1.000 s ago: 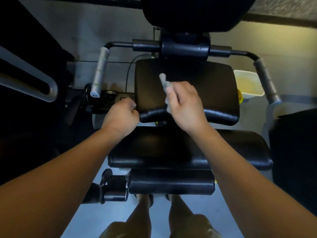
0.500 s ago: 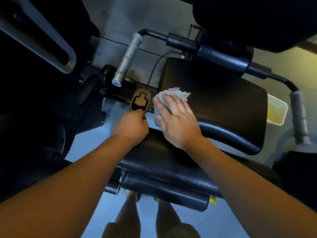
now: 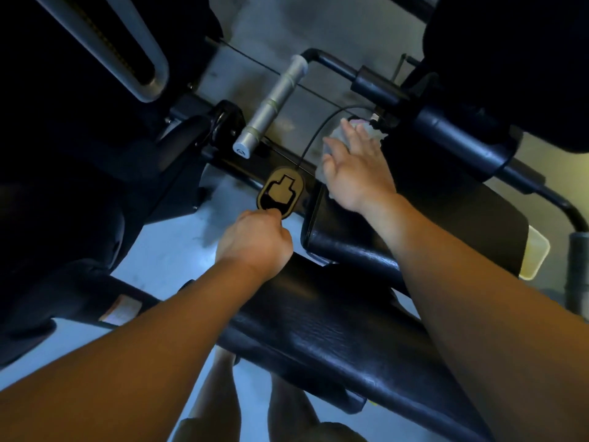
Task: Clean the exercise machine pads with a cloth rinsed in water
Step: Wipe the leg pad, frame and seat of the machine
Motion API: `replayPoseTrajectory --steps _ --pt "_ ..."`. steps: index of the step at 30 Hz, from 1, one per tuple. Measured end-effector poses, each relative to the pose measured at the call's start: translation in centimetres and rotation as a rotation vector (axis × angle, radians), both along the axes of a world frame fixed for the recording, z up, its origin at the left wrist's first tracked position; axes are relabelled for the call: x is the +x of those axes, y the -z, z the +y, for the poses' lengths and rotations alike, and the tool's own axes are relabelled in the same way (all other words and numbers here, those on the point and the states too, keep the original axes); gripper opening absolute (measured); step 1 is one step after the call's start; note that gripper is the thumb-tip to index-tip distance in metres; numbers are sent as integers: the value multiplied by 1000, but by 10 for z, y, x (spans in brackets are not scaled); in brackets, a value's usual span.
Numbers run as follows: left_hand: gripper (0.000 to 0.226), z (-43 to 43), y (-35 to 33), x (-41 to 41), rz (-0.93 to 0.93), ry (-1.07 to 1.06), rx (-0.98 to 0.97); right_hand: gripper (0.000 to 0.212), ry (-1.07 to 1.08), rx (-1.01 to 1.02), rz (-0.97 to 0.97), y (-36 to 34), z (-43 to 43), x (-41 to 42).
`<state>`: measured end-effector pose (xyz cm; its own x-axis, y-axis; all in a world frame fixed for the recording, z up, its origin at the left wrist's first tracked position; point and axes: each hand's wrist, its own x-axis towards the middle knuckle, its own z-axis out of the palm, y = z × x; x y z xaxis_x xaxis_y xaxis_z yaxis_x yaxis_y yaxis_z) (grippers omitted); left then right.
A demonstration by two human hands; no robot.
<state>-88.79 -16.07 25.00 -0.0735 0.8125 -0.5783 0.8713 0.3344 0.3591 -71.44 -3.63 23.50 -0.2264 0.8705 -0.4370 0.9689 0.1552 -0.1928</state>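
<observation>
Closest to me, at the bottom of the view, are my two bare legs over the grey floor. Just beyond them lie two black pads, one behind the other: the near pad, long and creased, and the far pad, whose rolled front edge sits just above it.

Both forearms reach across the near pad. My left hand is curled into a loose fist, thumb and forefinger closed on the lower rim of one oval plate beside the far pad's left edge. One thin black cable curves up from that plate.

My right hand lies flat, fingers straight and spread, pressing the one cloth onto the far left corner of the far pad. The cloth is pale with a hint of pink and shows past my fingertips.

Farther out I count two grey handle grips, one to the left of the cloth and one at the right edge. One pale tub holding yellowish liquid peeks from behind the far pad.
</observation>
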Motion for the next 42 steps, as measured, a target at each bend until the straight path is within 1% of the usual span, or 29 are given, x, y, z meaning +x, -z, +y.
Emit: replayPoseTrajectory --steps 3,6,10,13,15,18,20,25,30,34,37,39,42 --pt "10 3 3 0 0 63 19 53 39 -4 -20 8 21 0" --pt "10 1 4 -1 17 65 69 54 61 -6 -54 12 43 0" --pt "12 -3 -3 0 32 54 126 57 137 -43 -187 11 66 -9" --pt "13 -3 -7 3 35 52 142 58 118 -62 -249 7 61 -13" --pt "13 -1 -8 4 42 47 142 57 69 -36 -216 5 49 -10" --pt "13 -2 -8 3 46 39 125 53 32 9 -102 1 22 -7" --pt "16 -3 -9 3 36 29 116 54 16 38 -58 -3 -3 -10" --pt "18 -3 -14 4 34 -21 93 55 -22 43 30 -16 -55 -13" --pt "25 -2 -18 5 32 -56 66 64 -90 112 65 -18 -95 -4" --pt "29 -4 -24 7 51 -57 71 66 -177 175 74 -19 -124 10" --pt "30 -6 -30 6 32 -69 56 68 -250 212 55 -24 -142 31" --pt "30 -6 -34 5 17 -79 48 72 -270 202 21 -30 -151 45" --pt "29 -5 -38 5 -3 -103 40 92 -196 100 34 -41 -143 51"
